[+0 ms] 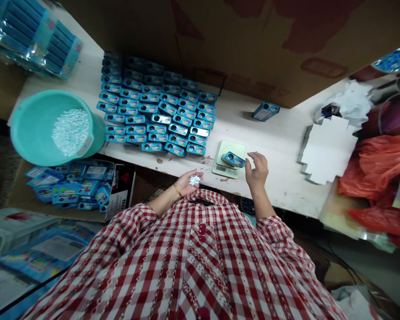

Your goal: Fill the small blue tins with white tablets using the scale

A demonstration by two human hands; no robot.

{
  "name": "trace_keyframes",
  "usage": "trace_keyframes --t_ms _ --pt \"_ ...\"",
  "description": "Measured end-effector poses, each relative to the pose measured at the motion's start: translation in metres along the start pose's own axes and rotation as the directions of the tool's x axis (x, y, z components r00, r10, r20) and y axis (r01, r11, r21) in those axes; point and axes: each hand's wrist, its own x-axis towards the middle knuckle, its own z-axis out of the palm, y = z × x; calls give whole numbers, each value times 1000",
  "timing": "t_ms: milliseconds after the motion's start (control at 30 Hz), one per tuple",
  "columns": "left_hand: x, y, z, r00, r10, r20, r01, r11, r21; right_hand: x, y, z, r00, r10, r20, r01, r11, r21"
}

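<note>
My left hand [188, 183] is palm up at the table's front edge, its fingers curled round a small heap of pale pellets [194, 180]. A small blue tin [234, 159] stands on a pale green scale [229, 146]. Just right of the scale is my right hand [256, 169], thumb and fingers apart, with nothing visible between them. Rows of similar blue tins [156, 129] cover the table left of the scale. One more blue tin [266, 111] stands by itself farther back.
A turquoise tub [30, 129] of pellets sits at the left, above a carton of blue packs [66, 189]. A large cardboard box [253, 49] stands along the back. White flat cartons [330, 149] and red plastic bags [380, 164] lie at the right.
</note>
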Motion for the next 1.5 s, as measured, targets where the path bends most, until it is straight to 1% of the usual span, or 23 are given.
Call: trace_keyframes --t_ms 67,100,233,300,467,567,667,800,867,900,933,967,1000,1033,1100,1133,1167,1233,1300,1333,1400,1467,1500 --pt "1 2 -2 1000 12 -19 -13 1000 -20 -2 5 -4 1000 1 22 0 1000 -23" --pt "2 4 -4 999 19 -28 -20 999 -29 -4 7 -5 998 -4 60 6 999 -39" --pt "0 10 -10 997 47 -62 -51 997 -63 -7 11 5 958 1 287 29 995 -99" --pt "-2 13 -14 995 62 -78 -68 994 -80 -7 10 12 936 20 352 23 993 -118" --pt "-9 20 -26 991 89 -97 -102 986 -136 -6 2 19 916 29 401 45 984 -174" --pt "-12 23 -33 990 93 -106 -109 981 -159 -5 -12 23 902 -31 431 127 972 -196" --pt "-10 25 -35 991 83 -104 -98 984 -150 -5 -38 42 854 -172 490 268 955 -131" --pt "2 28 -24 991 52 -123 -62 995 -77 -8 -81 89 784 -289 549 384 921 -64" --pt "10 31 -15 990 50 -130 -56 998 -39 -8 -93 107 761 -322 563 422 905 -52" --pt "13 32 -12 990 52 -135 -55 998 -19 -5 -93 111 750 -341 566 440 897 -44" --pt "17 34 -9 989 52 -137 -52 999 3 0 -88 111 748 -354 561 449 893 -34" --pt "19 35 -7 989 50 -137 -48 999 23 8 -80 108 759 -356 545 442 896 -31" --pt "21 37 -7 990 47 -136 -42 998 39 20 -66 100 786 -341 516 419 907 -39" --pt "22 37 -7 991 40 -131 -34 998 47 36 -49 90 826 -309 471 377 925 -55" --pt "20 37 -9 993 16 -114 -11 999 45 79 -5 66 908 -202 368 268 954 -138" --pt "18 36 -10 995 -1 -104 5 999 39 104 19 55 941 -139 308 203 961 -186" --pt "14 34 -10 996 -19 -91 22 999 33 129 42 46 973 -47 226 104 964 -247" --pt "6 31 -7 997 -41 -62 42 999 23 176 83 37 982 90 165 -32 945 -325" --pt "-3 28 -1 998 -37 -40 38 999 13 208 110 39 960 165 228 -71 926 -370" --pt "-6 27 3 999 -32 -31 32 999 6 216 117 42 945 203 257 -87 912 -401" --pt "-11 27 9 1000 -25 -12 25 1000 -19 219 119 45 922 285 262 -131 866 -482" --pt "-14 29 14 1000 -25 12 25 998 -50 203 109 40 921 304 243 -130 828 -545" --pt "-14 30 15 999 -26 23 27 998 -63 190 101 34 931 272 243 -96 825 -557"
